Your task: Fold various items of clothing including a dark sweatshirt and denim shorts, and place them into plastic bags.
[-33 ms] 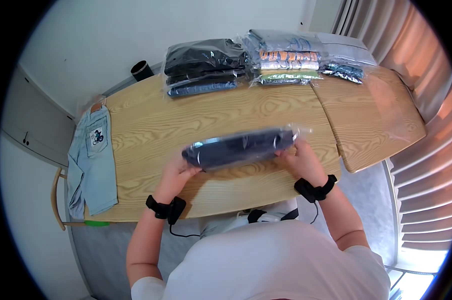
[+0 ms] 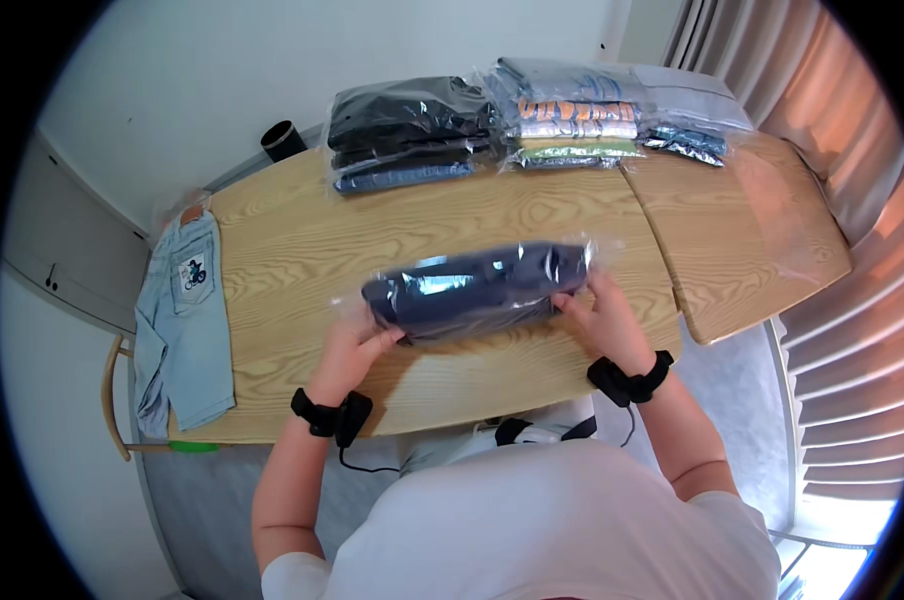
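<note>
A folded dark navy garment in a clear plastic bag (image 2: 477,288) is held up over the near middle of the table, its upper face turned partly toward me. My left hand (image 2: 357,345) grips its left end, thumb on the near side, other fingers hidden behind the bag. My right hand (image 2: 602,318) grips the right end, thumb along the near lower edge. Loose clear film sticks out past both ends. Black straps with small black devices and cables circle both wrists.
Light blue jeans (image 2: 190,320) lie folded at the table's (image 2: 302,260) left end. Stacks of bagged dark clothes (image 2: 407,125) and bagged coloured clothes (image 2: 577,120) line the far edge. Clear film (image 2: 782,220) lies on the right leaf. A dark bin (image 2: 283,141) stands behind; curtains (image 2: 852,300) hang at right.
The bagged garment has tilted so that more of its broad face shows, and its upper edge sits slightly higher. Both hands keep their grip with little movement.
</note>
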{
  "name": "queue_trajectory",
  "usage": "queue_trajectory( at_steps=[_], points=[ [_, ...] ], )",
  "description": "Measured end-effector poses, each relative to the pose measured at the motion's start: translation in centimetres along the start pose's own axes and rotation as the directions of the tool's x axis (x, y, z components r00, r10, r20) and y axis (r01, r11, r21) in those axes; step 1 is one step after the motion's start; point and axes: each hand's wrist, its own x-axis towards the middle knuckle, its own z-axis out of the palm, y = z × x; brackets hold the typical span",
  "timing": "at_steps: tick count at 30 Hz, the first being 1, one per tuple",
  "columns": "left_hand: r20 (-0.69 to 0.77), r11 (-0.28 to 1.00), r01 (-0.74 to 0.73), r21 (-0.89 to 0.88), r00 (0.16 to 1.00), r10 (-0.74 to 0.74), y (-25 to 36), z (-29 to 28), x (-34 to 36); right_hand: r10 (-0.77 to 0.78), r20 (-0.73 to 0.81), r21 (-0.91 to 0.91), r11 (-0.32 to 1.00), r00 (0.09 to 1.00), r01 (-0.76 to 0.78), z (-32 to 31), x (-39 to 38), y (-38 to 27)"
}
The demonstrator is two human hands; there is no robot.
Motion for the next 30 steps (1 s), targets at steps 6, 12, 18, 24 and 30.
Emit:
queue_trajectory(
  at_steps=[6, 12, 18, 24, 30],
  points=[
    [-0.109, 0.994, 0.107, 0.003, 0.988, -0.106, 3.4, 0.3, 0.2, 0.089, -0.17, 0.075, 0.994, 0.981, -0.077, -1.4, -0.9, -2.8],
    [-0.109, 0.928, 0.367, -0.071, 0.922, -0.373, 1.2, 0.9, 1.7, 0.534, -0.035, 0.268, 0.819, 0.845, -0.507, -1.3, 0.8, -2.2],
    [-0.061, 0.777, 0.597, -0.201, 0.784, -0.618, -0.7, 1.9, 0.4, 0.568, 0.206, 0.47, 0.657, 0.797, -0.589, -2.3, -1.2, 1.1],
    [0.03, 0.852, 0.486, -0.196, 0.871, -0.49, -0.8, 3.4, 0.5, 0.527, 0.297, 0.595, 0.55, 0.796, -0.586, -2.3, -2.5, 4.0],
    [0.08, 0.675, 0.389, -0.627, 0.894, -0.441, 0.2, 6.2, 1.6, 0.513, 0.182, 0.976, 0.007, 0.839, -0.216, -1.5, -3.1, 4.3]
  ],
)
